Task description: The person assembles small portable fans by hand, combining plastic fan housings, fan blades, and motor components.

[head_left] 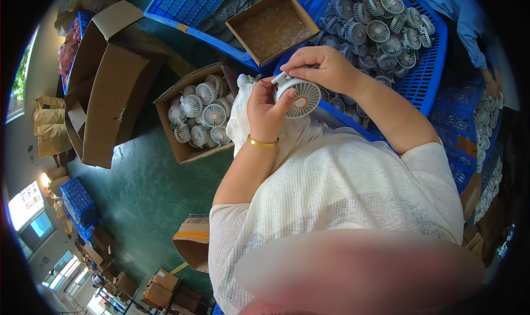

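A small white fan head (303,98) with a round slatted grille and an orange ring at its centre is in my hands, in front of my chest. My left hand (265,110), below a gold bracelet, grips it by the rim with the thumb across the front. Fingers of my right hand (326,66) are closed at the short white neck (280,78) on the fan's upper edge. Whatever small part they pinch there is hidden. A cardboard box (165,102) of similar fan heads (213,115) stands left of my left hand.
Beyond my right hand, a blue crate (436,66) is heaped with fan heads (379,31). A shallow cardboard tray (270,28) with small clear pieces rests across blue crates. A tall open carton (116,94) stands at left. Another person's hand (490,86) is near fan parts at far right.
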